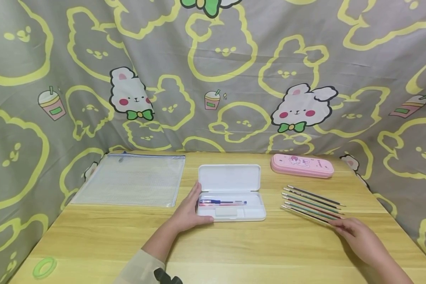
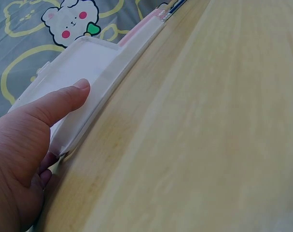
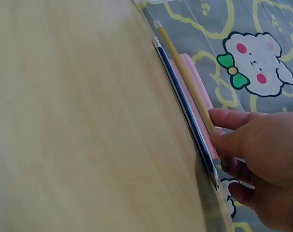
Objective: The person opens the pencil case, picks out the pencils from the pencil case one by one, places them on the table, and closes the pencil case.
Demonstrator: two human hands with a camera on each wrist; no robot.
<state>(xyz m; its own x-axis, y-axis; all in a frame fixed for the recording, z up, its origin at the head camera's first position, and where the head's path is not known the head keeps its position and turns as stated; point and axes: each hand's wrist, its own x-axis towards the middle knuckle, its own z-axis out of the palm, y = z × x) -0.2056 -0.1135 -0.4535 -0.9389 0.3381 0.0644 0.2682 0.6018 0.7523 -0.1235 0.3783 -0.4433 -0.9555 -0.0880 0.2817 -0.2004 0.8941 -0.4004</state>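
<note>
A white pencil case point(image 1: 230, 177) lies open on the table, its lid folded back. My left hand point(image 1: 188, 213) holds its left end, thumb along the front edge and fingers at the side. Inside lie a blue-capped pen point(image 1: 216, 202), something red beside it and a white eraser point(image 1: 226, 212). At right my right hand point(image 1: 356, 234) pinches a pencil point(image 3: 182, 67) near its point between thumb and forefinger. That pencil looks yellowish in the right wrist view and is slightly raised. Several other pencils point(image 1: 314, 194) lie side by side just behind it, white ends leftward.
A closed pink pencil case point(image 1: 301, 165) sits at the back right. A clear mesh zip pouch point(image 1: 135, 179) lies flat at the back left. Near the front left corner is a green ring point(image 1: 44, 268). A patterned curtain point(image 1: 234, 79) hangs behind and around the table.
</note>
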